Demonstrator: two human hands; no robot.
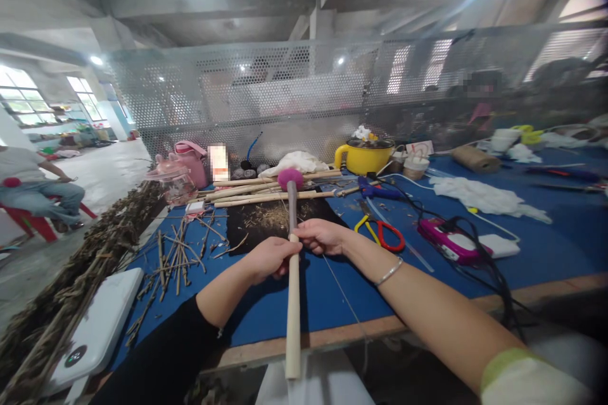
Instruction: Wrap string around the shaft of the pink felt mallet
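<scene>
Both hands meet on a long pale wooden stick (pixel 293 304) held over the blue table (pixel 546 247). The stick's far part is wrapped dark and ends in a pink fuzzy ball (pixel 290 178). My left hand (pixel 268 257) is closed round the stick where the wrapping starts. My right hand (pixel 321 235) pinches the same spot from the right, with a bracelet on its wrist. A thin thread (pixel 342 296) runs from the hands toward the table's front edge.
Plain wooden sticks (pixel 266 193) lie across the back by a black mat (pixel 275 218). Red and yellow scissors (pixel 382 232), a blue glue gun (pixel 377 190), a pink device with cables (pixel 449 240), a yellow pot (pixel 365 155), loose twigs (pixel 178 253). A seated person (pixel 33 193) is far left.
</scene>
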